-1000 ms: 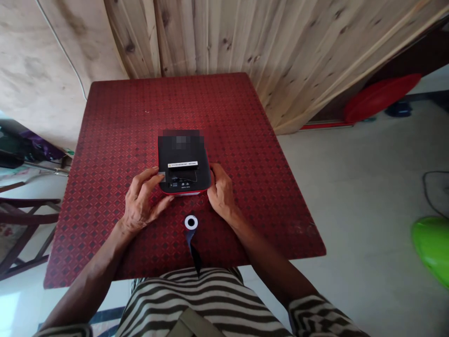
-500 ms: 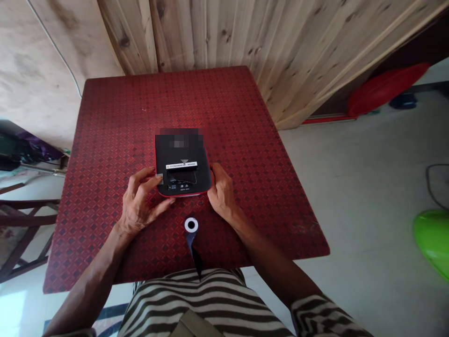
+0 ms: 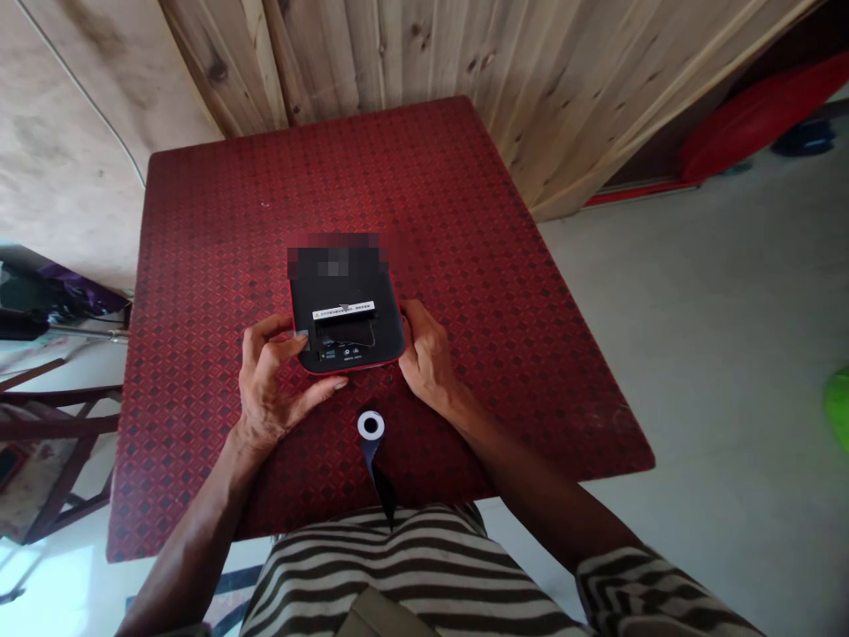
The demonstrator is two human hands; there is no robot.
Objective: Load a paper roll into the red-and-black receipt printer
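A flat black device with a red rim (image 3: 345, 292), like a small label printer, is between my hands above the table. A white warning strip lies across it over a dark slot, and its far end is blurred out. My left hand (image 3: 271, 380) grips its left side, a fingertip on the grey corner tab (image 3: 302, 340) and the thumb by the near edge. My right hand (image 3: 428, 349) holds the right edge, its fingertips partly hidden underneath. Nearer my body stands a roll with a white end (image 3: 370, 414), its dark strip trailing towards the table edge.
The red patterned table (image 3: 531, 389) stands against a wooden plank wall (image 3: 424, 53). A wooden chair (image 3: 72, 433) is at the left. A red curved object (image 3: 762, 115) and part of a green one (image 3: 839, 402) show at the right.
The camera view has turned slightly, shifting the table in the picture. My left thumb has slid a little to the right along the device's near edge. Both hands keep their hold.
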